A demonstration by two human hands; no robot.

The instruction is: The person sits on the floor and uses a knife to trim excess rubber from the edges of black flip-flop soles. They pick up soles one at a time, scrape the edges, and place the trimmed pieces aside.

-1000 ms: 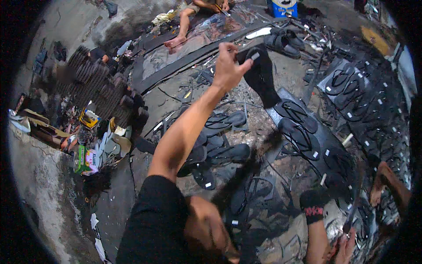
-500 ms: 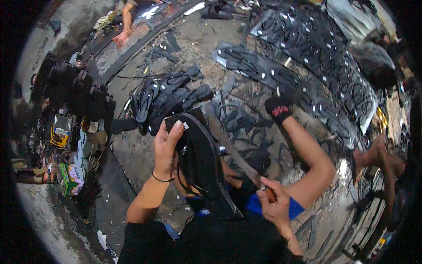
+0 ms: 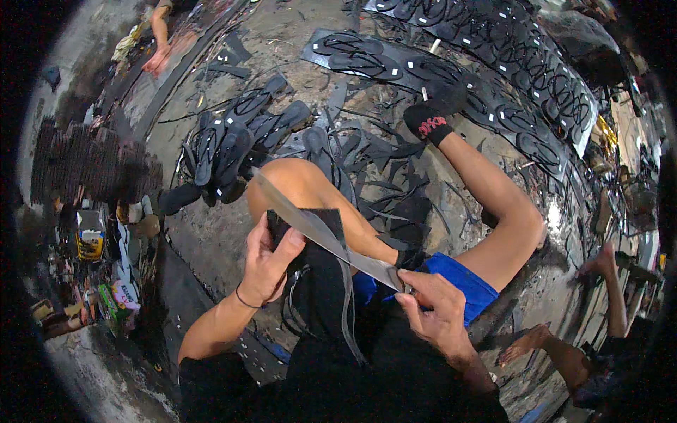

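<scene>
My left hand (image 3: 266, 262) is closed around the far end of a black rubber sandal (image 3: 317, 285), thumb on top. The sandal's strap hangs in loops beside my left wrist. In my right hand (image 3: 438, 310) is a long knife, its handle mostly hidden by the fingers. The broad grey knife blade (image 3: 305, 223) lies slantwise across the sandal's far part, its tip pointing away to the left beyond my left thumb. A thin, partly cut strip of rubber (image 3: 348, 299) curls down along the sandal's right side toward my lap.
Loose black sandals (image 3: 222, 144) lie heaped ahead left, with rubber scraps (image 3: 395, 187) beyond my legs. Rows of sandals on sheets (image 3: 486, 106) spread ahead right. Another person's hand (image 3: 156, 60) is far left; another hand (image 3: 525, 344) rests at lower right. Small boxes (image 3: 89, 236) stand left.
The knife has swung from the sandal's right side to across its far end. The sandal is held lower and nearer. The view has shifted, showing my bent knee and a hand at lower right.
</scene>
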